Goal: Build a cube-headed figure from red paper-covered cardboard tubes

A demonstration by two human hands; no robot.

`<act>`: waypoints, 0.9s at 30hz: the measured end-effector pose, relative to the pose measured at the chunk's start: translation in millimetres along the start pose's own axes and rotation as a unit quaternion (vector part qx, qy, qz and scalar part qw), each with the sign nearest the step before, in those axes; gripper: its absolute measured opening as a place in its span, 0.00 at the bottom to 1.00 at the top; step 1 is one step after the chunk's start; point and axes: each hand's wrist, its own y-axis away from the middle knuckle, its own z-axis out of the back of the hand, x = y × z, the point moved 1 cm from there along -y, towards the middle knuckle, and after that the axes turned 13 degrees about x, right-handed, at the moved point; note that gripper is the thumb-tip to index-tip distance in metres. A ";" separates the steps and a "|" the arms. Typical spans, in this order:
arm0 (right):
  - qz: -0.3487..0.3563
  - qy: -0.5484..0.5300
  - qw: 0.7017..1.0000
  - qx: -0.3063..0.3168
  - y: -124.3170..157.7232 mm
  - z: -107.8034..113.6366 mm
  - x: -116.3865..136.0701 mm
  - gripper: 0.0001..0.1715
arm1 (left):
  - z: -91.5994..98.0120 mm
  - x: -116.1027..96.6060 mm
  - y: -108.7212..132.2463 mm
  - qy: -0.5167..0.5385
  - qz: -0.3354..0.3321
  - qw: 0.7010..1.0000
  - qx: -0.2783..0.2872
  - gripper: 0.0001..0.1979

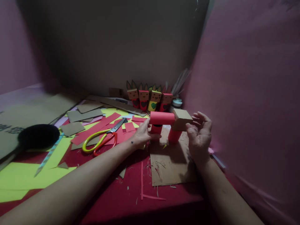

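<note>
A red paper tube (162, 118) lies level across the top of an upright red tube (155, 133). My left hand (143, 134) has its thumb and fingers around the left side of these tubes. To the right, a cardboard box shape (182, 120) sits on another upright red tube (174, 135) and touches the level tube's end. My right hand (200, 134) is beside the box's right side, fingers apart and curved, holding nothing. Under the upright tubes lies a cardboard sheet (174, 168).
Yellow-and-red scissors (100, 142), a striped pencil (49, 153), paper pieces (93, 128) and a dark round object (39, 136) lie left. Behind stand several box-headed figures (143, 96) and a lidded jar (177, 103). A pink sheet (248, 93) hangs right.
</note>
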 end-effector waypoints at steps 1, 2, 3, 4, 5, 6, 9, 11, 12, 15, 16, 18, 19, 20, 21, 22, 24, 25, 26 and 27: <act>-0.002 -0.002 1.000 -0.002 0.0 -0.2 1.2 0.28 | -2.0 -0.9 -1.0 0.010 0.007 1.000 0.007 0.27; -0.003 -0.004 1.000 -0.002 0.2 -0.5 2.4 0.28 | -3.8 -1.3 -1.7 0.017 0.015 1.000 0.012 0.25; -0.005 -0.006 1.000 0.000 0.5 -0.9 3.5 0.28 | -5.2 -1.0 -2.0 0.023 0.023 0.999 0.013 0.23; -0.006 -0.006 1.000 0.005 1.0 -1.2 4.4 0.29 | -6.1 -0.3 -2.2 0.027 0.030 0.999 0.013 0.21; -0.008 -0.003 1.000 0.012 1.4 -1.5 5.1 0.30 | -6.6 0.9 -2.2 0.029 0.038 0.999 0.012 0.19; -0.007 0.007 1.000 0.022 1.9 -1.8 5.6 0.32 | -6.9 2.1 -2.0 0.031 0.046 0.998 0.010 0.18; 0.010 0.064 0.996 0.061 2.1 -2.7 6.6 0.40 | -6.7 4.7 -1.6 0.028 0.066 0.997 0.005 0.16; 0.037 0.102 0.990 0.085 1.0 -3.8 7.3 0.43 | -6.9 4.6 -1.5 0.025 0.075 0.997 0.000 0.15; 0.049 0.117 0.987 0.094 0.4 -4.6 7.6 0.43 | -7.2 4.0 -1.5 0.024 0.079 0.997 -0.001 0.15; 0.063 0.151 0.981 0.103 -1.0 -7.5 7.9 0.39 | -8.1 2.0 -1.9 0.018 0.090 0.996 -0.004 0.14; 0.062 0.159 0.980 0.099 -1.1 -8.4 7.6 0.37 | -8.0 1.5 -2.1 0.016 0.091 0.996 -0.006 0.13; 0.063 0.172 0.980 0.081 -0.6 -9.9 6.6 0.33 | -7.0 1.0 -2.1 0.010 0.092 0.996 -0.011 0.13; 0.065 0.175 0.980 0.072 -0.3 -10.6 5.9 0.32 | -6.0 0.9 -1.8 0.006 0.093 0.996 -0.013 0.13; 0.068 0.178 0.980 0.065 0.0 -11.3 5.1 0.31 | -4.6 0.6 -1.2 0.002 0.094 0.995 -0.014 0.14; 0.070 0.179 0.980 0.059 0.2 -12.0 4.3 0.31 | -2.8 0.3 -0.1 -0.003 0.096 0.995 -0.016 0.14; 0.072 0.180 0.979 0.054 0.2 -12.9 3.5 0.31 | -0.8 -0.4 1.4 -0.008 0.098 0.995 -0.019 0.16; 0.071 0.181 0.980 0.041 -0.8 -15.2 2.7 0.30 | 4.2 -2.2 5.3 -0.020 0.101 0.994 -0.027 0.18; 0.069 0.181 0.981 0.034 -1.8 -16.7 2.6 0.30 | 6.9 -3.4 7.5 -0.026 0.103 0.994 -0.032 0.20; 0.067 0.181 0.981 0.026 -3.2 -18.3 2.9 0.29 | 9.8 -4.5 9.5 -0.032 0.105 0.993 -0.038 0.20; 0.066 0.183 0.981 0.019 -4.9 -20.1 3.4 0.28 | 12.8 -5.5 11.2 -0.039 0.107 0.993 -0.043 0.20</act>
